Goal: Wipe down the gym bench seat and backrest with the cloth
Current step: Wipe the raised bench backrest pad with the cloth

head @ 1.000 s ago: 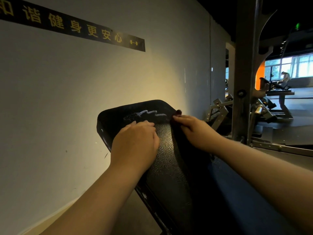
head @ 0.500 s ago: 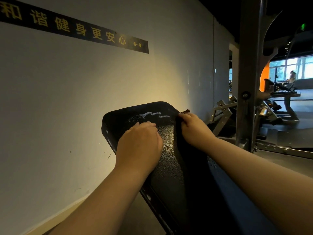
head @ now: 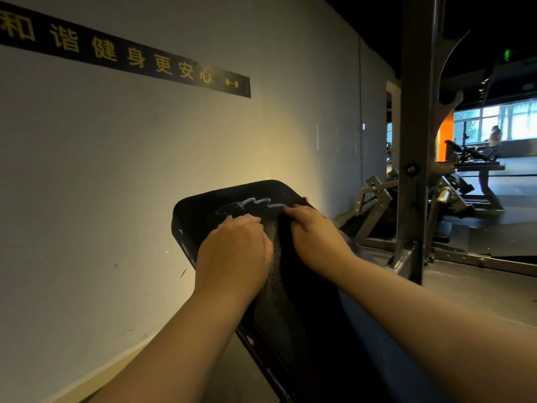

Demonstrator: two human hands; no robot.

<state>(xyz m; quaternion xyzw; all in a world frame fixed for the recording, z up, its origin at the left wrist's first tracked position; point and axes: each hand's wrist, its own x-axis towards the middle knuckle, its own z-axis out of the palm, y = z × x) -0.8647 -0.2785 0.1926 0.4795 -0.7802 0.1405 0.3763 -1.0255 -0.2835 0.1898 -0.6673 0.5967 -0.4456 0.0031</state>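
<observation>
Left hand (head: 235, 251) curled on backrest (head: 203, 207) top edge, grip unclear. Right hand (head: 313, 237) pinches cloth (head: 299, 283) near top-right corner. Wall (head: 116, 184) close on the left.

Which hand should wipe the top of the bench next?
The right hand: it holds the dark cloth near the top of the backrest. The left hand rests on bare padding.

- Single head view, from above and behind the lower end of the backrest (head: 200, 216), close over it
- Faces forward and down along the backrest, toward its top edge
- Left of the backrest the wall (head: 116, 170), right of it a rack upright (head: 415, 141)
</observation>
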